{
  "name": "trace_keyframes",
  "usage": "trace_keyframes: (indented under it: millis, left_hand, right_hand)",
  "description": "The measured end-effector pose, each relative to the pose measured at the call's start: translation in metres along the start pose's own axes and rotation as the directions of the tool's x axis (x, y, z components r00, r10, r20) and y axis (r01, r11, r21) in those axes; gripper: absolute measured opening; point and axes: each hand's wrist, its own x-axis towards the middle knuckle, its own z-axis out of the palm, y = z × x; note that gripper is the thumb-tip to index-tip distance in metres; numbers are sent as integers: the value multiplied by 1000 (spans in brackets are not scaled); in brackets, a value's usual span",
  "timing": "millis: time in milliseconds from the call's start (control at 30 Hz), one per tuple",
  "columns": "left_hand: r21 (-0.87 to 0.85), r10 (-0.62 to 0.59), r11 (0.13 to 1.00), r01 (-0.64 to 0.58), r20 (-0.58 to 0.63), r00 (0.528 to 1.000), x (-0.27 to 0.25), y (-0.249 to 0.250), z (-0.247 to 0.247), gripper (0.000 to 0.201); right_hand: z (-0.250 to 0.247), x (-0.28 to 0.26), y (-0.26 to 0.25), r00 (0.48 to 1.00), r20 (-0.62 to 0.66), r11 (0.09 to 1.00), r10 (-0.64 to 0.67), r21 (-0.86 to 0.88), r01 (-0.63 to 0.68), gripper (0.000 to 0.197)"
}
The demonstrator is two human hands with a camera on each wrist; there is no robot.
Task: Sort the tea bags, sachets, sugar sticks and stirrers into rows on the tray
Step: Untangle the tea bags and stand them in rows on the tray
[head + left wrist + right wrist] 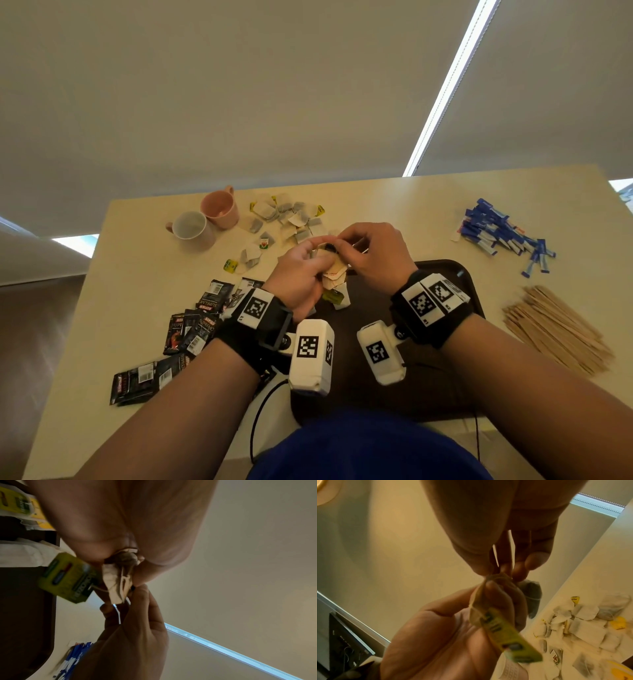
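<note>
So both hands are busy on the same little clump of tea bags, held up over the far left corner of the tray. The left hand has its grip wrapped around the clump, thumb pressing the paper against the fingers, and the right hand is pinching at the top of it with thumb and fingertips, looks like it's got a string or the edge of one bag. A green-yellow tag dangles off the bunch and it's blurry, so it's swinging around. My worry: those strings look tangled, and if the right hand tugs too hard the thin paper could rip and dump tea all over the tray, or the tag just pops off its string. Also the left hand is holding several at once, so if it loosens while the right one pulls, the spare ones could drop in a heap instead of a row. There are already a couple of bags lying on the tray right under the hands, and falling ones could knock them crooked. Rest of the stuff isn't sorted yet: a loose pile of tea bags sits on the surface beyond the hands, black sachets off to the left, blue sugar sticks and wooden stirrers on the right, all still off the tray. Two mugs sit near the tea pile, so a wide elbow swing that way could bump them.
</note>
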Motion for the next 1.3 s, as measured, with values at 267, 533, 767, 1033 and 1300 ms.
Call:
trace_keyframes:
  millis: [267, 533, 767, 1033, 1300]
  left_hand:
    - [185, 23, 982, -28, 29, 999, -1, -1, -3, 46]
    - [234, 6, 972, -20, 58, 998, -1, -2, -14, 57]
    - [307, 21, 952, 13, -109, 994, 4, 0, -15, 50]
    - [465, 23, 884, 46, -142, 990, 19, 2, -17, 19]
    - [670, 180, 733, -119, -21, 984, 28, -4, -20, 15]
  right_hand:
    - [-6, 3, 6, 994, 107, 1000, 24, 9, -25, 13]
    - [-9, 10, 18, 982, 5, 969, 191, 158, -190, 2]
    - [-13, 10, 19, 971, -39, 944, 234, 247, -217, 5]
    - [-4, 3, 19, 984, 42, 956, 174, 232, -179, 10]
    - [-4, 3, 20, 993, 42, 952, 107, 285, -115, 7]
